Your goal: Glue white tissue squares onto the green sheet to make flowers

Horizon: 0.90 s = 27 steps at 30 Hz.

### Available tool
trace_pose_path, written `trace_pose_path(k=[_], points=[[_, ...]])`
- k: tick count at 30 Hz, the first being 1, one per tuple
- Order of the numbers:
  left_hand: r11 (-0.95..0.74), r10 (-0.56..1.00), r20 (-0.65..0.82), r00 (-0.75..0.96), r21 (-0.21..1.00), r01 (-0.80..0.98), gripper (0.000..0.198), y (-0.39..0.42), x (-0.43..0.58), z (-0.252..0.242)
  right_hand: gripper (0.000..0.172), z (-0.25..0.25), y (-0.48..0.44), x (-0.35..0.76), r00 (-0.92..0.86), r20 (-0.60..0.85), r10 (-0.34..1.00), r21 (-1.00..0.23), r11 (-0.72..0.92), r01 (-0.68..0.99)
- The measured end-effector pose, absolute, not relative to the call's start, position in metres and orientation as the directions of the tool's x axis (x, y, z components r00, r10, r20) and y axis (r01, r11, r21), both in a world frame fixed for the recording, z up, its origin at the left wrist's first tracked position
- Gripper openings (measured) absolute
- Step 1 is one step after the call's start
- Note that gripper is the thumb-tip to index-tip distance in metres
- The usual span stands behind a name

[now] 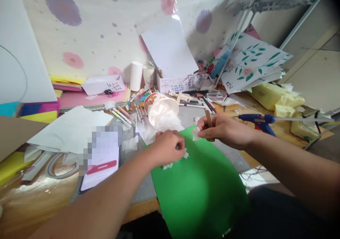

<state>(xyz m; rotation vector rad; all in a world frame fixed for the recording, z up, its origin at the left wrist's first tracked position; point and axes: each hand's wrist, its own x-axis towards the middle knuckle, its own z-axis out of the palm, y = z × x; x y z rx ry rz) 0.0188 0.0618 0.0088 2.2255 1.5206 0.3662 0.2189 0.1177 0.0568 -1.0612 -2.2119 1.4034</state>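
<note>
A green sheet [196, 182] lies over the table's front edge and bends down. My right hand [225, 130] is closed above its upper right part, pinching a small white paper scrap [196, 134] at the fingertips. A flat wooden craft stick [208, 118] also sticks up from between those fingers. My left hand [170, 146] is curled low over the sheet, its fingertips bent under and mostly hidden. Small crumpled white bits [186, 154] touch or lie beside the fingers; whether they are gripped is hidden. Behind the left hand a paper tub [161, 106] lies tipped, white tissue-like sheets [167, 120] spilling out.
A blue hot glue gun [257, 119] lies right, beyond my right forearm. On the left are a phone [102, 164] and white paper sheets [66, 127]. Markers [122, 118] and pens crowd the back, near a white roll [136, 77] and a yellow pack [276, 95].
</note>
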Motion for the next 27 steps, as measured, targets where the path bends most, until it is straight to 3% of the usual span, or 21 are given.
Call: trace_pose_path(k=[3, 5, 7, 9, 13, 20, 24, 27], points=[[-0.306, 0.926, -0.042, 0.376, 0.498, 0.811, 0.008, 0.065, 0.019, 0.009, 0.019, 0.061, 0.1, 0.236, -0.82, -0.268, 0.506, -0.902, 0.167, 0.399], [-0.302, 0.925, -0.048, 0.376, 0.508, 0.807, 0.006, 0.067, 0.02, 0.01, 0.011, 0.054, 0.097, 0.236, -0.862, -0.326, 0.387, -0.833, 0.313, 0.456], [-0.293, 0.929, -0.045, 0.367, 0.515, 0.805, 0.004, 0.067, 0.021, 0.012, 0.007, 0.042, 0.098, 0.231, -0.866, -0.311, 0.392, -0.709, 0.511, 0.486], [-0.3, 0.933, -0.007, 0.359, 0.531, 0.792, 0.005, 0.065, 0.02, 0.016, 0.008, 0.031, 0.101, 0.225, -0.868, -0.235, 0.437, -0.639, 0.603, 0.477], [-0.468, 0.866, 0.112, 0.487, 0.525, 0.711, 0.008, 0.058, 0.013, 0.029, 0.008, 0.02, 0.107, 0.221, -0.886, -0.151, 0.438, -0.68, 0.605, 0.414], [-0.727, 0.665, 0.107, 0.739, 0.321, 0.607, 0.036, 0.049, 0.016, 0.032, 0.009, 0.015, 0.113, 0.229, -0.908, -0.113, 0.405, -0.773, 0.538, 0.336], [-0.78, 0.618, 0.107, 0.779, 0.212, 0.589, 0.035, 0.047, 0.022, 0.027, 0.007, 0.015, 0.115, 0.229, -0.903, -0.123, 0.412, -0.8, 0.496, 0.336], [-0.788, 0.608, 0.103, 0.788, 0.206, 0.581, 0.029, 0.047, 0.025, 0.025, 0.006, 0.017, 0.114, 0.227, -0.891, -0.159, 0.425, -0.791, 0.485, 0.373]])
